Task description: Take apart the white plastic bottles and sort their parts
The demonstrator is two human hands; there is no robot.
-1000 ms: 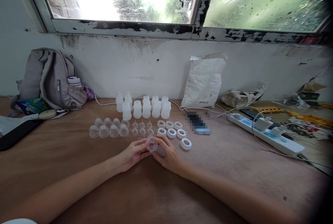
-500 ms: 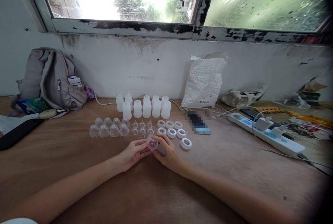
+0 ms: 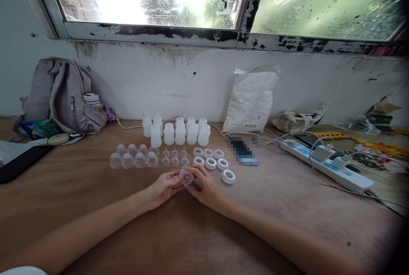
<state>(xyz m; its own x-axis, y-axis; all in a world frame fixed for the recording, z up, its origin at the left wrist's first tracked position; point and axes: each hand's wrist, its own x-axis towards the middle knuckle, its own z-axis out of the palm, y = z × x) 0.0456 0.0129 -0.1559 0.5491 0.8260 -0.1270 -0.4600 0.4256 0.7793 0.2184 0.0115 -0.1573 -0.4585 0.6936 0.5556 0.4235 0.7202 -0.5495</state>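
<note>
Between my two hands is a clear, round baby bottle nipple (image 3: 186,177), its circular face turned up toward me. My left hand (image 3: 164,190) pinches it from the left with thumb and fingers, and my right hand (image 3: 206,187) grips its right side. Whether a collar is around it I cannot tell. Just beyond my fingers stand several more nipples (image 3: 174,154). White collar rings (image 3: 210,163) lie to their right, one ring (image 3: 228,176) closest to my right hand. Clear domed caps (image 3: 128,160) are grouped at the left. Behind them stand several frosted bottles (image 3: 180,133).
A grey backpack (image 3: 60,96) leans on the wall at the left, near a black flat case (image 3: 24,166). A white padded mailer (image 3: 251,98), a partly blurred phone (image 3: 243,151) and a power strip (image 3: 327,166) with cables are on the right of the brown table (image 3: 179,241).
The nipple has shifted very slightly left and turned a little in my fingers. Both hands keep hold of it, and everything else on the table stays in place.
</note>
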